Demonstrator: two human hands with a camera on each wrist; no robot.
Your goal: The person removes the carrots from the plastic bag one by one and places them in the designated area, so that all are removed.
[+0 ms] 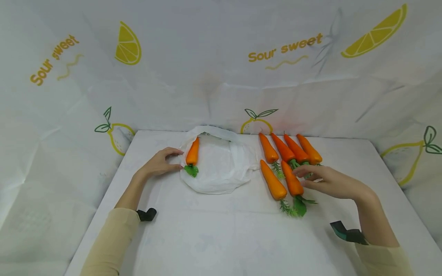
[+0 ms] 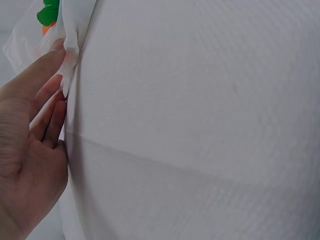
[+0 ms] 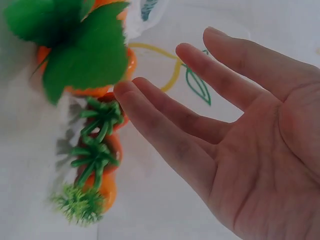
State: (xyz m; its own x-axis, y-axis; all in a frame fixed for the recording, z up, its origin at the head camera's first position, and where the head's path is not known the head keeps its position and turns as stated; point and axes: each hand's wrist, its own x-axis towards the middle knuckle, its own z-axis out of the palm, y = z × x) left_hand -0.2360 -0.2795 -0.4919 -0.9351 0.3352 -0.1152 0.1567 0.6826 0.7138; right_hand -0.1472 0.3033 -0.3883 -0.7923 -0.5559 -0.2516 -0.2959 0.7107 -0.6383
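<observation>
My left hand lies at the left edge of a white plastic bag. Its thumb and fingers stand apart and touch the film; in the left wrist view part of the film covers a fingertip. One carrot with green leaves lies in the bag's left part. Over the right-hand carrots hovers my right hand, its fingers spread and nothing between them. Nearest to its fingertips is an orange carrot with broad green leaves. Left of that one lies a lighter orange carrot with feathery greens.
Behind these two, several more carrots lie in a row, tips toward the back. A white cloth covers the table. White fabric with lemon prints rises behind it. Black straps stick out at both wrists.
</observation>
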